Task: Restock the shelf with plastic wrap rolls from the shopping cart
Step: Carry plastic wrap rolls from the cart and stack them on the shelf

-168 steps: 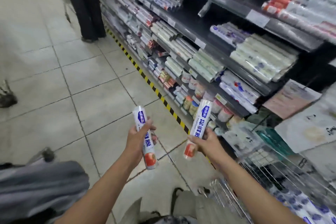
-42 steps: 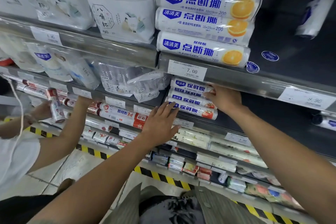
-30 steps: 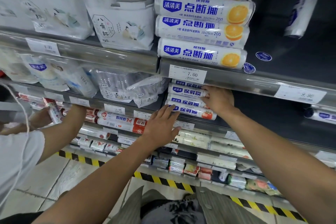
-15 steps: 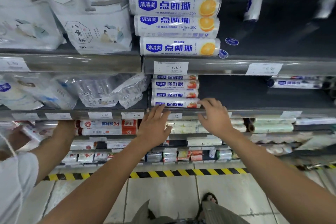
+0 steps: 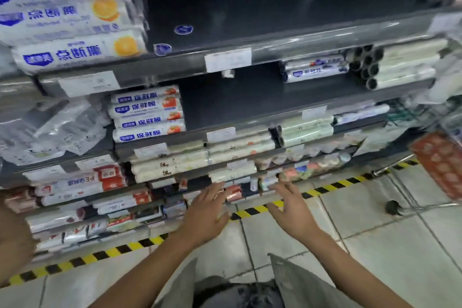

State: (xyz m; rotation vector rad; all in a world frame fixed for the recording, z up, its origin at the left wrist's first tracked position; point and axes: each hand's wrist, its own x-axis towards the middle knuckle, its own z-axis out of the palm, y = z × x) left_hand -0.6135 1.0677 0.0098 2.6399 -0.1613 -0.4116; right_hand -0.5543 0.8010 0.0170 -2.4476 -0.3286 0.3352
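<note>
A stack of white plastic wrap rolls [image 5: 147, 117] with blue labels and tomato pictures lies on the dark middle shelf [image 5: 240, 105], left of a long bare stretch. My left hand [image 5: 206, 212] and my right hand [image 5: 291, 205] hang well below that stack, in front of the lowest shelves, fingers spread and holding nothing. Both hands are apart from the rolls. Part of the shopping cart [image 5: 400, 182] shows at the right edge as a metal frame with a black wheel.
Larger orange-picture rolls [image 5: 75, 52] fill the upper shelf at left. Green-white rolls [image 5: 305, 130] and dark-cored rolls [image 5: 400, 67] sit to the right. A yellow-black floor stripe [image 5: 250, 211] runs along the shelf base. Another person's arm [image 5: 12, 232] is at the left edge.
Both hands have come off the tomato-label rolls and dropped down and away from the shelf. The view has swung right, bringing the cart frame into sight.
</note>
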